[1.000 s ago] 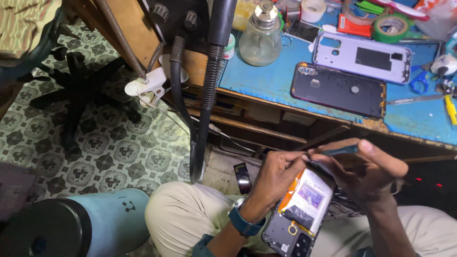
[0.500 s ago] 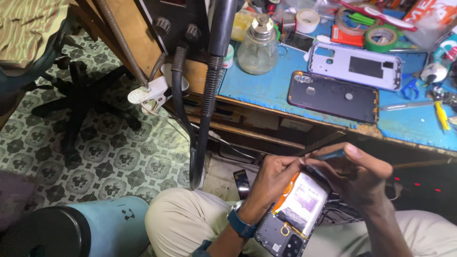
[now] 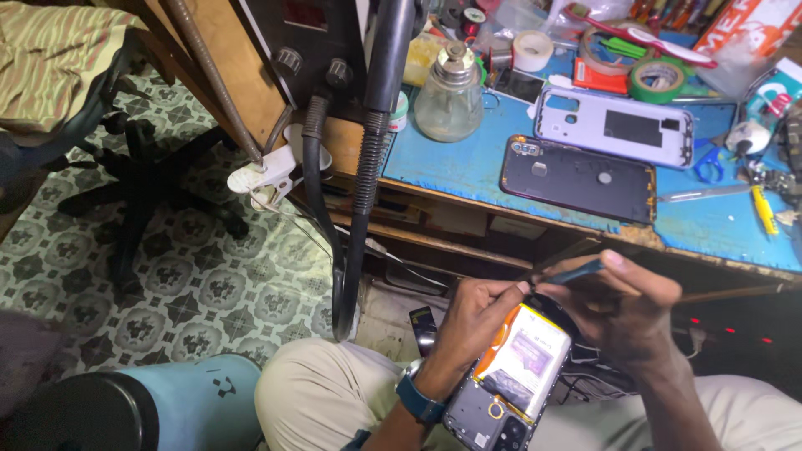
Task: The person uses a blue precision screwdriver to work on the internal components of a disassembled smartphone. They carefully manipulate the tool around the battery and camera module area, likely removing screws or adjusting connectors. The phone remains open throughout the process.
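Holding opened phone [image 3: 511,376] over lap, left hand [image 3: 474,316] gripped its edge, right hand [image 3: 625,302] pinched tweezers [image 3: 570,272] above it.

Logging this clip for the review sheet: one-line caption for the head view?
Left hand steadies an opened phone over the lap; right hand holds a thin blue tool above it.

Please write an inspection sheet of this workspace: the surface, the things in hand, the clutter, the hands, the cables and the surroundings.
Surface: blue bench top, worn front edge.
Job's things: opened phone on lap; thin tool.
Clutter: dark back cover, white frame, glass bottle, tape rolls.
Grippers: left hand steadies the phone; right hand grips the tool.
Cables: black hoses hang from the bench.
Surroundings: patterned floor, office chair, blue bin.
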